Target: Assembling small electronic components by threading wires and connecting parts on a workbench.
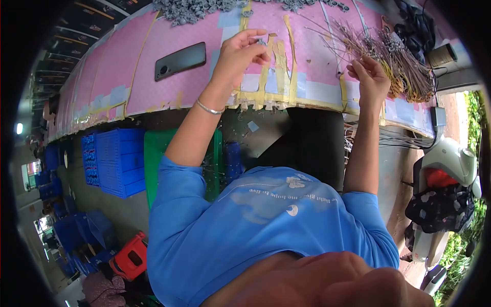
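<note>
My left hand [239, 55], with a silver bangle at its wrist, is raised over the near part of the pink-covered table [110, 77]. Thumb and fingers pinch a small grey plastic part [262, 42]. Over to the right, my right hand [369, 78] has its thumb and forefinger closed at the end of a thin wire [335, 51]. Beside that hand lies a big bundle of thin wires [404, 66] with brown and yellow ends. Many more grey plastic parts [186, 11] are heaped at the table's far side.
A dark smartphone [180, 61] lies left of my left hand. Yellow and pale tape covers the frayed front edge. Blue crates [120, 161] and a green container [156, 158] stand below at left. A brown tape roll [442, 55] and black cables sit at right, near a parked scooter [445, 169].
</note>
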`<state>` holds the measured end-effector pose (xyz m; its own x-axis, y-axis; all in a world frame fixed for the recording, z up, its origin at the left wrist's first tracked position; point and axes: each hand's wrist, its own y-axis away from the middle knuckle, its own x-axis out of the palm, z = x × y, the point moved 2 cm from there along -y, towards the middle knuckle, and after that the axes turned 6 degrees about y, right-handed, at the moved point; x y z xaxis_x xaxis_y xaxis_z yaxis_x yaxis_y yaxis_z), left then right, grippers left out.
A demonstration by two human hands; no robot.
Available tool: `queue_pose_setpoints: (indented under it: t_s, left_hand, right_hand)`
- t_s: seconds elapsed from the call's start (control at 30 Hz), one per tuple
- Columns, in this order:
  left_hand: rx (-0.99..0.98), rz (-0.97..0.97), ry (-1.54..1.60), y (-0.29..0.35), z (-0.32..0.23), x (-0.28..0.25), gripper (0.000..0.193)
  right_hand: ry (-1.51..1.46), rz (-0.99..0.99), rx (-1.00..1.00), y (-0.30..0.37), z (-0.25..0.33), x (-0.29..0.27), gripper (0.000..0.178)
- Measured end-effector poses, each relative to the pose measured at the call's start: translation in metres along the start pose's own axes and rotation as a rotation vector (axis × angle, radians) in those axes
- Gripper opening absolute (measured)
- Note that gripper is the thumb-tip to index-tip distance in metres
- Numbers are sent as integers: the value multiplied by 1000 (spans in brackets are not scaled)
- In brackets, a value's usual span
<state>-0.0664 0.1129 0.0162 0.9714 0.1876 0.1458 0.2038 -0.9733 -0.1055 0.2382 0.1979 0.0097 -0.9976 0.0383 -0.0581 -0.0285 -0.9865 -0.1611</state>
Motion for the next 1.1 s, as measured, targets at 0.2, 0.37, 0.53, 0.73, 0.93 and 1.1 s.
queue_pose_setpoints:
  t_s: [0.2,0.37,0.53,0.73,0.93,1.1]
  left_hand:
    - [-167,100,275,81,3,37,35]
    - [-264,221,255,98,12,68,38]
    - [-190,203,221,87,17,78,38]
    - [-151,114,323,87,3,73,41]
    - [-91,10,289,87,-2,70,35]
    - [-139,-37,386,88,-4,65,26]
  right_hand:
    - [93,-187,-81,9,-12,-45,23]
    - [-609,-63,39,23,-12,-27,17]
    - [-556,302,250,89,21,36,20]
    - [-364,406,247,111,26,47,21]
    - [-351,404,245,116,18,44,22]
    - [-413,441,108,133,9,46,20]
